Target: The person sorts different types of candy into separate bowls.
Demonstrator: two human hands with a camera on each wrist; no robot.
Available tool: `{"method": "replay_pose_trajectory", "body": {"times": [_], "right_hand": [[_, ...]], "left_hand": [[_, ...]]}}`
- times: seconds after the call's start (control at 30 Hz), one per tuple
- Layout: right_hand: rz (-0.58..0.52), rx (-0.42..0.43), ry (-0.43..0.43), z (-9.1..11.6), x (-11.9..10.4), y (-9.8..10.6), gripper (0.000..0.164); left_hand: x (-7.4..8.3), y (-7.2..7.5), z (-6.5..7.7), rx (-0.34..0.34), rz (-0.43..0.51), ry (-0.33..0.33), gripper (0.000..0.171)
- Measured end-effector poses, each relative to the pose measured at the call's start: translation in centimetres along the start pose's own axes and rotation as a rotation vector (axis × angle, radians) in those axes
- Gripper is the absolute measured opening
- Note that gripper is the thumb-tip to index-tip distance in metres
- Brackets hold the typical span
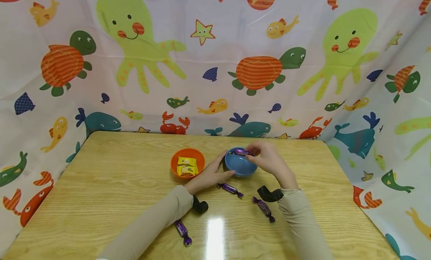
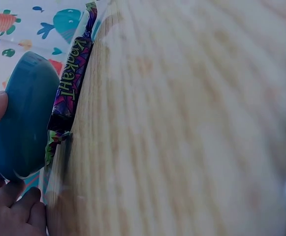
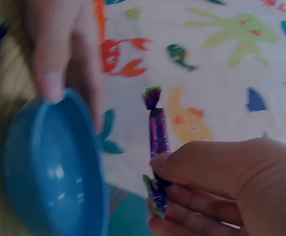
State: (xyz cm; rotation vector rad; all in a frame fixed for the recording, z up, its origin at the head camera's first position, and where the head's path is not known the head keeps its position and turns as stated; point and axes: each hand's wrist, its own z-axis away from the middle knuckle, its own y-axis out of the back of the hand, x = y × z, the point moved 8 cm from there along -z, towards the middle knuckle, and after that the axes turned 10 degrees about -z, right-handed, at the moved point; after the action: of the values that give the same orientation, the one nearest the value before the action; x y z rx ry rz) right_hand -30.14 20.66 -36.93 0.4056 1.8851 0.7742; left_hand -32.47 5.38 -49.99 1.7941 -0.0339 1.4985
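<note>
One sweet over the blue bowl

One purple wrapped candy, probably light and crinkly, best held mid-body, is pinched by the right hand just above the blue bowl. Left hand fingers rest straight against the bowl's side.

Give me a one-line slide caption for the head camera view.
Right hand holds a purple candy over the blue bowl, steadied by the left hand.
</note>
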Motion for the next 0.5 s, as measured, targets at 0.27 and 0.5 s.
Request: {"method": "replay_pose_trajectory", "body": {"times": [0.27, 0.5], "right_hand": [[0.102, -0.074, -0.002, -1.4, 4.2, -3.2, 0.012], [0.267, -0.123, 0.006, -1.8, 4.5, -5.2, 0.008]], "left_hand": [[0.1, 0.0, -0.1, 0.006, -0.003, -0.002, 0.088], [0.5, 0.1, 0.2, 0.005, -0.001, -0.004, 0.087]]}}
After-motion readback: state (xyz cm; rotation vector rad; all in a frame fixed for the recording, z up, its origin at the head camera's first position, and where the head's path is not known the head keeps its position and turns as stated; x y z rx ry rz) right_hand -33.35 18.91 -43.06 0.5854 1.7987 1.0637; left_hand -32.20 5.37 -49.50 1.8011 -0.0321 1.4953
